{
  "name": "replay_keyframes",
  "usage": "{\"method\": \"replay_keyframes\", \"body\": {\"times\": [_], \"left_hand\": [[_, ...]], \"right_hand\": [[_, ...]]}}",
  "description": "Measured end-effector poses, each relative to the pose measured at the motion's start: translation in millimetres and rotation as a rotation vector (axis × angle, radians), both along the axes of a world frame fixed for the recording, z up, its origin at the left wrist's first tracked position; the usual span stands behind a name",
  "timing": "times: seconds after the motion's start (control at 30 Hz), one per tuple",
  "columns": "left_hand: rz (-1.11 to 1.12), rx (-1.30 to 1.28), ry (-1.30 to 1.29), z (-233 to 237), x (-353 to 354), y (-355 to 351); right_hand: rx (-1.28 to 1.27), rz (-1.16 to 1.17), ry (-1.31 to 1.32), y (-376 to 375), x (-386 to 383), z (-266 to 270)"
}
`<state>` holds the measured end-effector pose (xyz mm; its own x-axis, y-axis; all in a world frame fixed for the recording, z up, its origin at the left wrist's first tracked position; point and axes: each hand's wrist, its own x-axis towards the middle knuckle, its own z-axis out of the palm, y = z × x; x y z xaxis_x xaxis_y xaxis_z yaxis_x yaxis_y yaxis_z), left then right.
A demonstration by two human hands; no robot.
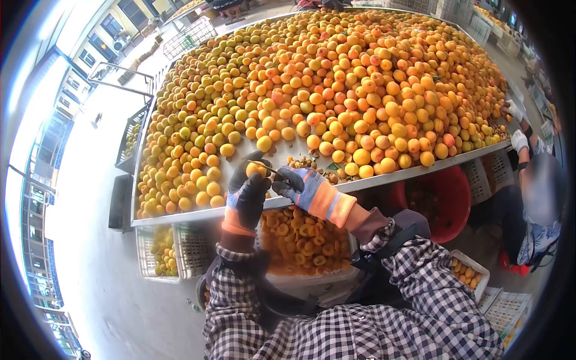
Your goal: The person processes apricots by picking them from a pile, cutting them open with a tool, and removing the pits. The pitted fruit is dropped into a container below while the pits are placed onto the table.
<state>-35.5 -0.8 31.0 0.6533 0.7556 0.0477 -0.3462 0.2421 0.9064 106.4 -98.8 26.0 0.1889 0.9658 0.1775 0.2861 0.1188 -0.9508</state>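
Observation:
My left hand (pixel 247 195), in a black-palmed work glove, is closed around an orange-yellow apricot (pixel 255 170) above the near edge of the table. A small thin tool (pixel 268 168), perhaps a knife, is in my right hand (pixel 297 183), gloved in grey-blue and orange. Its tip lies against the apricot; the blade shape is too small to make out. Just beyond my hands, apricot pits and scraps (pixel 302 162) lie on the metal table (pixel 243 147). Below the table edge sits a crate of split apricot halves (pixel 306 243).
A large heap of apricots (pixel 360 78) covers much of the table. Below, a red tub (pixel 451 201) stands right and a white crate of fruit (pixel 157 252) left. At the far right another person's gloved hand (pixel 519 140) is by the table edge.

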Motion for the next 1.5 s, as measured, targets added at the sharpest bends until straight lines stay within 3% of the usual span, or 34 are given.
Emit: {"method": "replay_keyframes", "body": {"times": [0.13,0.23,0.3,0.33,0.57,0.73,0.87,0.93,1.0,1.07,1.17,1.3,1.37,1.4,1.5], "left_hand": [[-0.048,0.083,0.015,-1,-1,2],[-0.023,0.240,0.044,-10,-4,7],[-0.032,0.250,0.050,-11,-7,8],[-0.042,0.260,0.056,-11,-8,7],[-0.058,0.118,0.014,-7,-5,-2],[-0.100,0.286,0.135,3,-10,8],[0.016,0.374,0.143,-2,-4,2],[-0.002,0.072,-0.016,-10,9,-14],[-0.001,-0.177,-0.149,-18,14,-24],[-0.031,-0.163,-0.159,-17,12,-22],[-0.112,0.255,0.118,-5,0,0],[-0.010,0.349,0.134,6,1,-6],[-0.012,0.049,-0.045,9,11,-22],[-0.103,-0.218,-0.142,1,14,-25],[-0.040,-0.346,-0.187,1,19,-31]], "right_hand": [[0.000,-0.012,-0.114,0,0,-1],[-0.063,0.039,0.056,0,-4,-4],[-0.046,0.140,0.415,1,-8,-12],[-0.045,0.140,0.417,2,-9,-18],[-0.034,0.108,0.240,7,-11,-34],[-0.043,0.079,0.041,-4,3,-2],[-0.143,0.018,-0.048,-10,0,7],[0.197,-0.098,-0.117,-3,-16,-24],[0.135,-0.117,-0.105,-3,-20,-16],[0.149,-0.097,-0.118,0,-20,-18],[0.057,-0.030,-0.102,0,-11,-12],[-0.009,-0.037,-0.223,-7,-11,-1],[0.054,-0.121,-0.196,-3,-20,-18],[0.054,-0.123,-0.193,-1,-23,-26],[0.024,-0.175,-0.306,3,-23,-30]]}}
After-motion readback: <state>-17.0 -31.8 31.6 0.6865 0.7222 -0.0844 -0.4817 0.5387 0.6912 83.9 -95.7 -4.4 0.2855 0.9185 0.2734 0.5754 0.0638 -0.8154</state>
